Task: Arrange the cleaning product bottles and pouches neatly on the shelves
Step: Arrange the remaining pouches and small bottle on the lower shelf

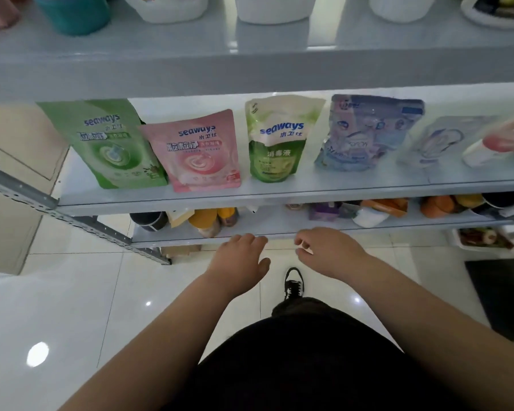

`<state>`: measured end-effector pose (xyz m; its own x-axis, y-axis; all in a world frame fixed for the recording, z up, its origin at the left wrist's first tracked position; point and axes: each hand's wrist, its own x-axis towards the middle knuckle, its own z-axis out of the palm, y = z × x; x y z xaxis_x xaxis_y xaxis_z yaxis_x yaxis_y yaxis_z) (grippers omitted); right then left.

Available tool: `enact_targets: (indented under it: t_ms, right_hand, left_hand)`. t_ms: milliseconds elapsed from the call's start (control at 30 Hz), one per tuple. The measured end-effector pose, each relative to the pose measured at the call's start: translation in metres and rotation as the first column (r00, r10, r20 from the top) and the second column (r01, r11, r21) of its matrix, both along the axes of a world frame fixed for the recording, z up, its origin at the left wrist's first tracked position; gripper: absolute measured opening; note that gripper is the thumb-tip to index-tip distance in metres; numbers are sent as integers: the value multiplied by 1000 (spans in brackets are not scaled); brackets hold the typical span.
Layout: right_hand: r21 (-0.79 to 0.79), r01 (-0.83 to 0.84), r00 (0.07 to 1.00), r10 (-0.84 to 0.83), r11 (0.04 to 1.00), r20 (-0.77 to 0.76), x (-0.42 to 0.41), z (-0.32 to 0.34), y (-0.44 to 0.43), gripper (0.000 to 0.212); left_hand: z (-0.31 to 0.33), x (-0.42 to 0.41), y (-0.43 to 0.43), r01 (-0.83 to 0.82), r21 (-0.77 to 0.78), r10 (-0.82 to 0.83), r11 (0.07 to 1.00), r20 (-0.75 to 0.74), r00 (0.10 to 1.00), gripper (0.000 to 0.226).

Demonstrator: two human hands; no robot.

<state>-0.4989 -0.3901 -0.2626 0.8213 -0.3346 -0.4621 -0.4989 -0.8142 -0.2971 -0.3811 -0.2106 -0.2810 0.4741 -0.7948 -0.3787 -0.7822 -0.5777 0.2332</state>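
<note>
Both hands are empty and low. The left hand [241,256] has its fingers loosely curled downward, and the right hand [330,250] is relaxed with thumb and forefinger a little apart. Their fingertips are at the front edge of the lower shelf [279,225].

The pouches are all farther away and higher, on the middle shelf [309,192], so any reach has to go up and forward. From left to right stand:
- a green seaways pouch [113,143]
- a pink seaways pouch [199,152]
- a light-green seaways pouch [276,140]
- a blue-lilac pouch [368,132]
- a pale pouch [439,143]
- a blurred white bottle with a red band [493,146], which seems to be tilted

Each pouch has its long axis upright and leans back slightly.

The green and pink pouches touch or overlap at their edges. The light-green one stands apart from its neighbours, and the blue-lilac one is askew. The left hand is roughly below the pink pouch and so nearer to it. The right hand sits below the gap between the light-green and blue-lilac pouches.

The upper shelf [250,69], which carries tubs, overhangs the pouch tops and probably leaves little room to lift. The lower shelf is crowded with mixed goods, and a shoe [293,284] shows on the tiled floor [72,307].
</note>
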Motion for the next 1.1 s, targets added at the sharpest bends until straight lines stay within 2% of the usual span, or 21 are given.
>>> enact_targets:
  t_ms: [200,333,500,667,833,900,1000,1100]
  right_hand:
    - [-36,31,996,-34,999,-87,-67,-1,-7,34]
    - [-30,56,996,-58,998,-66,-88,-1,-40,33]
    - [-45,-10,1000,10,999,-3,-89,6,-100,30]
    - [-25,-75,997,76,997,29,-94,13,-163,31]
    - [-39,-174,985,174,984,18,-100,17,-212,27]
    - [-36,-205,978,206,978,27,-105,18,-224,26]
    - [-6,-232,973,232,973,9,-111,16,-235,30]
    - [32,-240,971,240,970,-4,-115,11,-244,31]
  left_hand:
    - [-12,-38,-15,19,-48,-26,999,-143,989,48]
    - [-5,-47,-50,-83,-132,53,988,-215,975,48]
    - [12,-43,-130,-241,-216,178,946,-276,945,70]
    - [21,-31,-222,-538,-354,397,765,-400,826,83]
    - [15,-16,-283,-768,-341,563,542,-531,633,103]
    - [11,-13,-292,-784,-354,552,510,-564,614,98]
    - [9,-11,-297,-789,-416,620,452,-490,613,83]
    - [1,-12,-298,-774,-420,649,474,-428,629,57]
